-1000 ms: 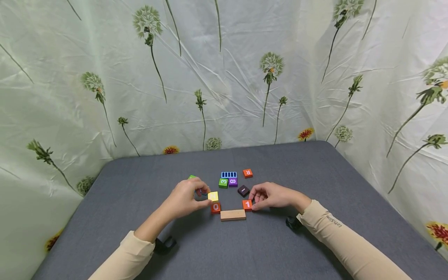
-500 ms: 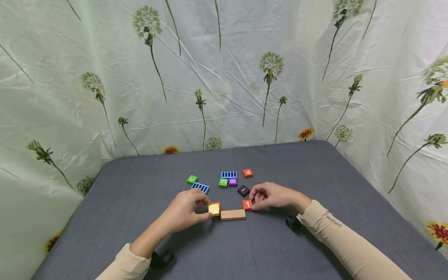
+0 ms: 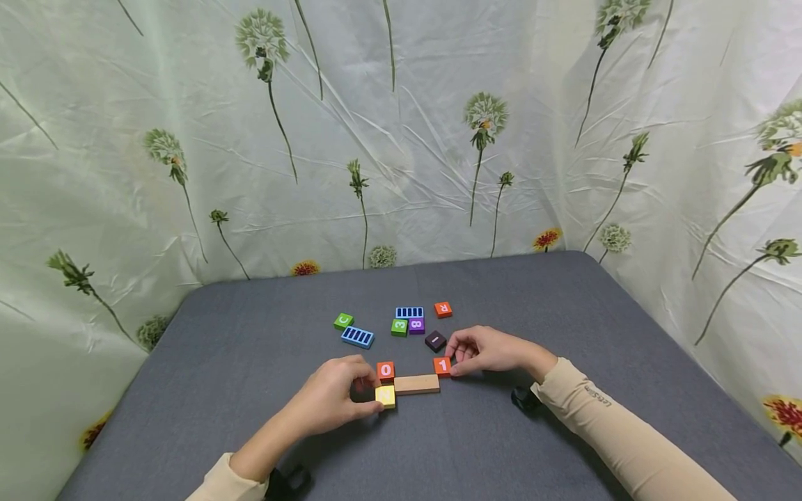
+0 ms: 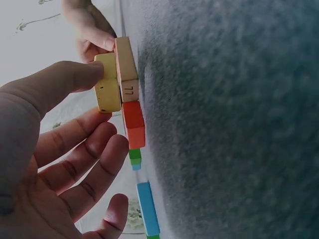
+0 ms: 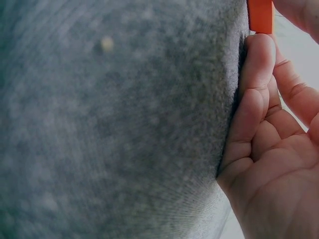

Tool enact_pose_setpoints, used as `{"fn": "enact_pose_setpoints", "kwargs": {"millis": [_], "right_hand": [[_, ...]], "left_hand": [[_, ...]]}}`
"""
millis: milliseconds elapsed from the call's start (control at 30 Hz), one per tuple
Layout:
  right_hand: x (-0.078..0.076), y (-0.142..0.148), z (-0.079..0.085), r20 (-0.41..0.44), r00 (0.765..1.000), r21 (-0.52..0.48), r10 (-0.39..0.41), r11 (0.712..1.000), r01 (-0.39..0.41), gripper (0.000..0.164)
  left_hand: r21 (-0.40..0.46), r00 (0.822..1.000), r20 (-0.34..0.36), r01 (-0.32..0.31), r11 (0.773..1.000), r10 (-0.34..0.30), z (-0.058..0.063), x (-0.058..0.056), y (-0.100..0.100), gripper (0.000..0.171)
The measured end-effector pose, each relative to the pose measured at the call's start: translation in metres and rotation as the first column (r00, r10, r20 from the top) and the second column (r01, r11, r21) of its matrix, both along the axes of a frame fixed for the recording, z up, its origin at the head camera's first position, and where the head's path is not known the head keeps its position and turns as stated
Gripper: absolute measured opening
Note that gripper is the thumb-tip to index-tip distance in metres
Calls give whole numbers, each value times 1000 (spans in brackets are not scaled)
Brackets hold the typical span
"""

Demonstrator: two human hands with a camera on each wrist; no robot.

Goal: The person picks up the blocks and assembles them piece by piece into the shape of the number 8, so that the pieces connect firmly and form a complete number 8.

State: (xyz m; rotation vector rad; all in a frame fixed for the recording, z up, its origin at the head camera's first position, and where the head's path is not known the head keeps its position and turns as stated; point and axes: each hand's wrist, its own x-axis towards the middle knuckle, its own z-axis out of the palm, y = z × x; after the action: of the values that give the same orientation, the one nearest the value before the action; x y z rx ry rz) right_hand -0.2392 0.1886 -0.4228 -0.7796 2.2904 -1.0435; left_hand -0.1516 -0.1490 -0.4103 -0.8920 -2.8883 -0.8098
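In the head view my left hand pinches a yellow block between thumb and fingers, at the near left end of a plain wooden block. The left wrist view shows the yellow block held higher than the wooden block, clear of the cloth. Just behind it lies a red block marked 0. At the wooden block's far right corner, my right hand pinches an orange-red block marked 1, its lower fingers resting along the cloth in the right wrist view.
Farther back lie a dark block, a green 3 block, a purple 8 block, a blue striped block and a red R block. Left of these are another blue striped block and a green C block.
My left hand has brought the yellow block toward me, from over the 0 block to the wooden block's near left end, uncovering the 0. My right hand stays at the 1 block.
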Motion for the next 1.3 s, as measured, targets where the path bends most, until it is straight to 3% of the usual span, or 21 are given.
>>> {"fn": "enact_pose_setpoints", "kwargs": {"millis": [733, 1300], "right_hand": [[-1, 0, -1, -4, 1000, 4, 3, 1000, -3, 23], [0, 1, -1, -8, 1000, 0, 3, 1000, -3, 23]], "left_hand": [[-23, 994, 111, -9, 1000, 11, -5, 1, 2, 23], [0, 997, 80, 3, 1000, -3, -9, -1, 2, 25]]}}
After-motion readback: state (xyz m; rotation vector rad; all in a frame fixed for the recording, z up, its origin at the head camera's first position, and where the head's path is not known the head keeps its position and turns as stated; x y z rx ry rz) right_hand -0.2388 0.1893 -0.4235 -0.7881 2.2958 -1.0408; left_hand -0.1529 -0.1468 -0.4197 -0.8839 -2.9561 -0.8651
